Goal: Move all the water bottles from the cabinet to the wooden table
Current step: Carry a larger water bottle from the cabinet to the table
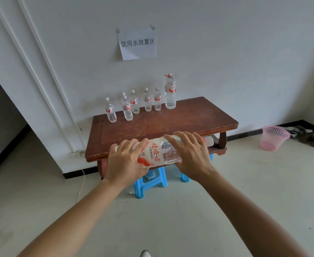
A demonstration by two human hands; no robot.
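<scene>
Your left hand (pixel 126 161) curls its fingers over the base end of the large water bottle (pixel 155 154), which lies sideways just above the counter's (pixel 180 119) front edge. Your right hand (pixel 191 157) grips the neck end, probably to share the weight. The standing bottles (pixel 147 102) line the back, leaving room in front. Your thumbs are hidden, and the cabinet is out of view.

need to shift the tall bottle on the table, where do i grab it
Grip the tall bottle round its body, coming from the front or right: it stands upright, the wall is close behind and a small bottle crowds its left.
</scene>
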